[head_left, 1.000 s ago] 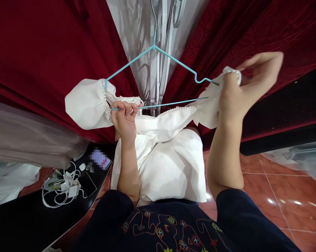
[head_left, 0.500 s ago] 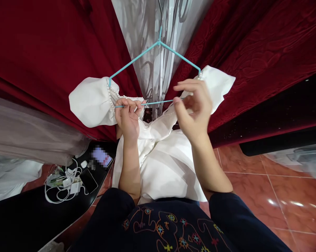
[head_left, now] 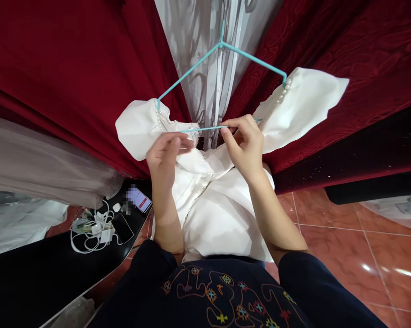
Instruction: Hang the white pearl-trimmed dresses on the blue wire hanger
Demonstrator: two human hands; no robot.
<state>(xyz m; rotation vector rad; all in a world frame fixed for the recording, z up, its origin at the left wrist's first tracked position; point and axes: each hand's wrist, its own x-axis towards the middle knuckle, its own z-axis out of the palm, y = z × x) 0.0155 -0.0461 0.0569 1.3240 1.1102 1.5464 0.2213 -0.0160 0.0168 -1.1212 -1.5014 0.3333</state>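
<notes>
A white dress (head_left: 222, 214) with pearl-trimmed puff sleeves hangs on a light blue hanger (head_left: 192, 69) in front of me. Its sleeves sit at both ends of the hanger, and the skirt falls toward my body. My right hand (head_left: 244, 143) pinches the hanger's lower bar right of its middle, thumb and fingertips together. On the left, my left hand (head_left: 167, 150) is at the bar's left part, beside the left sleeve, with its fingers stretched out toward the right and slightly blurred.
Dark red curtains (head_left: 72, 59) flank a sheer white one (head_left: 192, 27). On a black table (head_left: 38, 282) at the left lie a lit phone (head_left: 139, 199), a dark phone (head_left: 122, 228) and tangled white cables (head_left: 89, 237). Red tiles (head_left: 328, 246) cover the floor.
The hanger's right side and right sleeve have shifted up and right. My right hand has closed onto the bar, while my left hand's fingers have straightened from their curl around it.
</notes>
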